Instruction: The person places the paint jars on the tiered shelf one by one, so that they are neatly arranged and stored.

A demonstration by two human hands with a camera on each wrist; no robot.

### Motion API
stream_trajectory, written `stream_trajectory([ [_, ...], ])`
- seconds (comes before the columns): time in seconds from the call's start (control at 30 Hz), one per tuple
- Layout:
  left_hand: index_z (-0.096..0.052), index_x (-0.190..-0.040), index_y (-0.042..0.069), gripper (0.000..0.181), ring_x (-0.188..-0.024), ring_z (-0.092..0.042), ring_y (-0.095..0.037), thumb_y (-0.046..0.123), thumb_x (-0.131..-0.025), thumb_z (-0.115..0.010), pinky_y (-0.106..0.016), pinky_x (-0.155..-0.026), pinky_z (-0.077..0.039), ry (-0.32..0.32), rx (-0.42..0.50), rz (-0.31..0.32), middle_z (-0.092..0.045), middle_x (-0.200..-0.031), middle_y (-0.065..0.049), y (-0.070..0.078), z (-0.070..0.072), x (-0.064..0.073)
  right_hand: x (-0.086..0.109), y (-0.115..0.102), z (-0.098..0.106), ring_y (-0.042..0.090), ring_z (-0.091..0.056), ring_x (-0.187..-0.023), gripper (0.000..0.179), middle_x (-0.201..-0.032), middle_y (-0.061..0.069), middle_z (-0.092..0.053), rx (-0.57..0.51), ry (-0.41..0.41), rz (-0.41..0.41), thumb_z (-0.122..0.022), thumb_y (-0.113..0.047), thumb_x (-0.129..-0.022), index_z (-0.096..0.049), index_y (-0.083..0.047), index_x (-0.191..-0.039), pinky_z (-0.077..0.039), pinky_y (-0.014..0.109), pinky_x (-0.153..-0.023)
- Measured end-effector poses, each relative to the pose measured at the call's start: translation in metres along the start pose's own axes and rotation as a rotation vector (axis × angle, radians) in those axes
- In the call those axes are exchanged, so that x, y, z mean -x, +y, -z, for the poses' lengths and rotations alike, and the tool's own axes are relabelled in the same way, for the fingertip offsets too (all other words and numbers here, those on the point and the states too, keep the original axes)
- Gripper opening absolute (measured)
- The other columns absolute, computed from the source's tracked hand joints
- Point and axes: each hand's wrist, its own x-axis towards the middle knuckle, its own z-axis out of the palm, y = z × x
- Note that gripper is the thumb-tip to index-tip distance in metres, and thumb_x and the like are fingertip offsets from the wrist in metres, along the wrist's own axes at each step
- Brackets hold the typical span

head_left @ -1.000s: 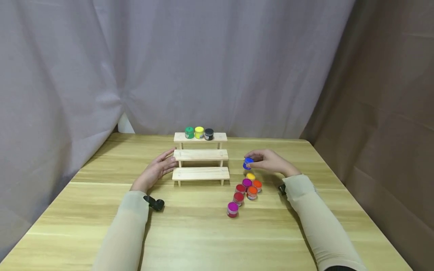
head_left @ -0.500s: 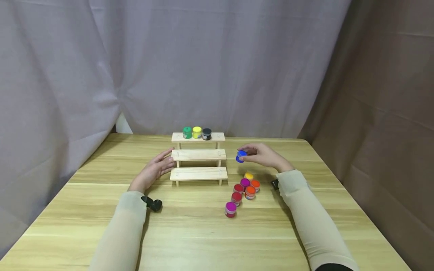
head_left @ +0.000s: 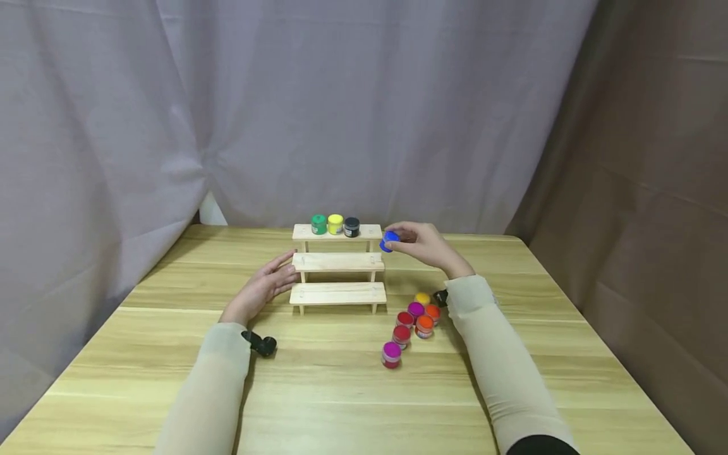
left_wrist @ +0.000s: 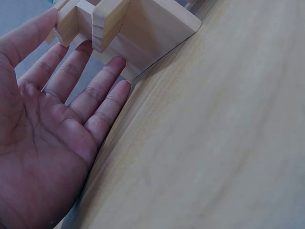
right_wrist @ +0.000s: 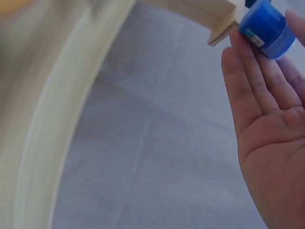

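A small blue paint jar (head_left: 389, 241) is pinched between the thumb and fingers of my right hand (head_left: 423, 244), raised beside the right end of the top shelf. In the right wrist view the blue jar (right_wrist: 268, 28) overlaps the shelf's end. My left hand (head_left: 263, 287) lies at the left side of the three-step wooden rack (head_left: 338, 292), fingers extended. In the left wrist view those fingers (left_wrist: 97, 90) reach right to the rack's side boards (left_wrist: 147, 36). On the top step stand a green jar (head_left: 319, 224), a yellow jar (head_left: 335, 224) and a black jar (head_left: 352, 227).
Several jars stand on the wooden table (head_left: 318, 404) right of the rack: a yellow-orange one (head_left: 422, 298), two orange (head_left: 424, 326), two red (head_left: 401, 336) and two magenta (head_left: 391, 354). A grey curtain (head_left: 364, 114) hangs behind the table.
My right hand has carried the blue jar left and away from me, from above the table jars to the top shelf's right end. The left hand keeps its place at the rack.
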Motion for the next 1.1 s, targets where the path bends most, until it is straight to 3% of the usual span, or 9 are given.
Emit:
stream_trajectory([
  [0.53,-0.026,-0.161,0.017,0.062,-0.138,-0.045,-0.034,0.025,-0.106,-0.054,-0.044,-0.115,-0.038,0.007,-0.008,0.001,-0.037,-0.158,-0.015,0.002,-0.001,-0.003,-0.039,-0.008,-0.025,0.023,-0.069,-0.102,0.045,-0.114,0.008,-0.073,-0.044,0.243,-0.029,-0.076,-0.034,-0.091,-0.068,-0.008,-0.127,-0.059,0.039,-0.088],
  [0.8,-0.027,-0.161,0.019,0.062,-0.138,-0.044,-0.034,0.026,-0.106,-0.054,-0.044,-0.116,-0.037,0.01,-0.002,0.013,-0.036,-0.158,-0.016,-0.003,-0.001,-0.003,-0.042,-0.003,-0.035,0.024,-0.069,-0.102,0.044,-0.115,0.01,-0.072,-0.037,0.263,-0.079,-0.074,-0.034,-0.093,-0.067,-0.009,-0.129,-0.061,0.035,-0.083],
  [1.1,-0.03,-0.16,0.021,0.061,-0.138,-0.046,-0.033,0.028,-0.105,-0.056,-0.043,-0.115,-0.038,0.022,-0.01,0.008,-0.038,-0.157,-0.015,-0.001,-0.001,-0.005,-0.046,-0.001,-0.044,0.027,-0.069,-0.103,0.049,-0.117,0.013,-0.072,-0.011,0.26,-0.046,-0.072,-0.034,-0.095,-0.063,-0.007,-0.135,-0.06,0.04,-0.086],
])
